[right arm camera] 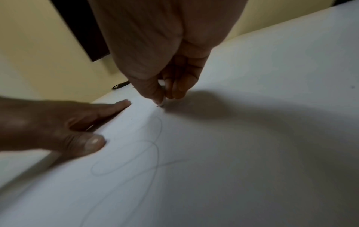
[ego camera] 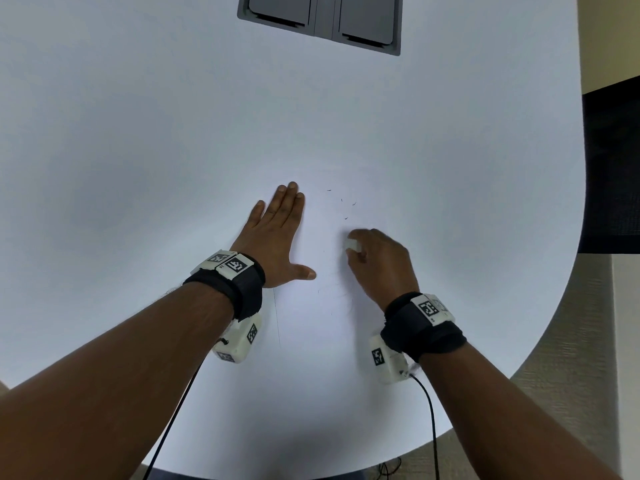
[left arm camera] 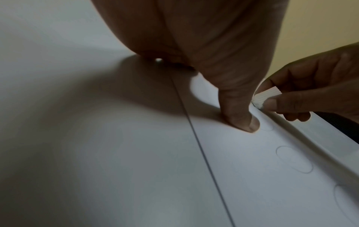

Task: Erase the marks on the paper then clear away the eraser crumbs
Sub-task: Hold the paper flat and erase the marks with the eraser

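Erasing underway: flat left hand (ego camera: pixel 277 237) pins white paper sheet (ego camera: pixel 311 341), right hand (ego camera: pixel 381 261) pinches small white eraser (ego camera: pixel 351 244); faint pencil loops (right arm camera: pixel 136 153) need rubbing next.

text: none legible | wrist bands (ego camera: pixel 239 265): square coded markers only

Office meeting room, white conference table (ego camera: pixel 138 133), grey flip-lid cable box (ego camera: pixel 320 20) set in
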`<state>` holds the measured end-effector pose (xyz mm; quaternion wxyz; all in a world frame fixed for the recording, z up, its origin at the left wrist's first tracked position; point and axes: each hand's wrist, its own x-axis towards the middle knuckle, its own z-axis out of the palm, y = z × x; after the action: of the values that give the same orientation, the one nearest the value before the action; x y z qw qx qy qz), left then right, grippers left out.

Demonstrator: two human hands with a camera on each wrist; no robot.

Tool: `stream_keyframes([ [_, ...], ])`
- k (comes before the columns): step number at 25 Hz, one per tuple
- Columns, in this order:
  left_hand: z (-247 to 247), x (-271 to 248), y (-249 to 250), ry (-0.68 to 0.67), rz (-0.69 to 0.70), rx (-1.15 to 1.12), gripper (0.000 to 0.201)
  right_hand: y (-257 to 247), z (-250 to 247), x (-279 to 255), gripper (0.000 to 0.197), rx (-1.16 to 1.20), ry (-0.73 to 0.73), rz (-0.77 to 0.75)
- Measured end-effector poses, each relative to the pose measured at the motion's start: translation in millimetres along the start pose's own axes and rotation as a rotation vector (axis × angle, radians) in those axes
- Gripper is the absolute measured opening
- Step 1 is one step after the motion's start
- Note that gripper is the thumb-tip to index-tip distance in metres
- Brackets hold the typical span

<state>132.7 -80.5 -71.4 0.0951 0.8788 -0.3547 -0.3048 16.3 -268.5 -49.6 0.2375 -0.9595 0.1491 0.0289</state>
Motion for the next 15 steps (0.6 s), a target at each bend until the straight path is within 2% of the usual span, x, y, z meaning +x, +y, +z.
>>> stream_keyframes([
  [4,0,-1,-1,0.003,0.001,0.002,0.132,-5,5,2,0.016,0.14,0.097,0.177],
  [8,0,0,0,-0.003,-0.001,0.0,0.133,-25,17,-16,0.026,0.115,0.021,0.064],
  [12,0,-1,1,-0.006,-0.002,0.007,0.132,0,1,15,0.019,0.015,0.101,0.191],
  [15,0,0,0,-0.004,-0.003,0.003,0.132,-1,-3,17,0.016,0.048,0.113,0.207],
])
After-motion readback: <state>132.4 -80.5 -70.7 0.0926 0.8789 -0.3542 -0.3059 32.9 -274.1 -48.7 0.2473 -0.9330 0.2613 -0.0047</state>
